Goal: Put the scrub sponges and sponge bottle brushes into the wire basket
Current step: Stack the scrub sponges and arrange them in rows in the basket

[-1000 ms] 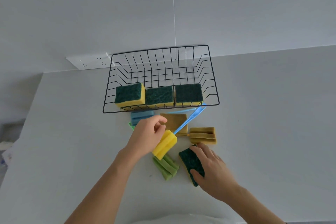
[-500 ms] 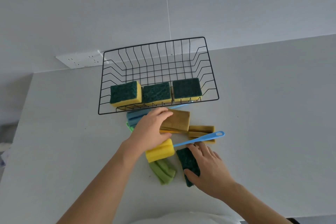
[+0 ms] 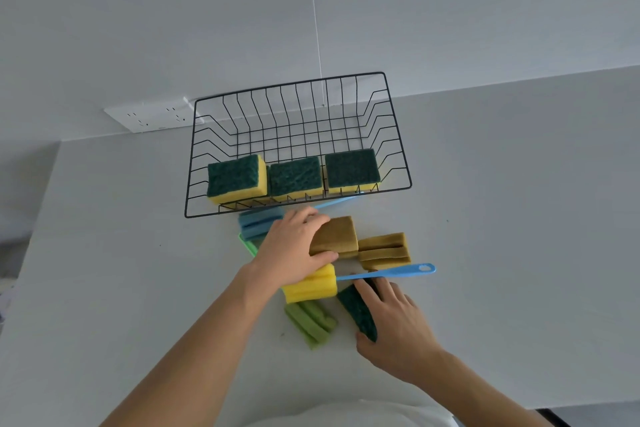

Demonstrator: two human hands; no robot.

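Head view: three scrub sponges [image 3: 296, 180] sit in the wire basket [image 3: 398, 146]; five bottle brushes lie before it. Left hand [image 3: 294, 250] grips the brown brush [image 3: 337, 236]; right hand [image 3: 398, 326] clasps a fourth sponge [image 3: 356, 312].

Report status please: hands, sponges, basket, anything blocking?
Left hand grips brown sponge. Right hand holds green scrub sponge. Three scrub sponges in wire basket. Yellow brush lies between hands.
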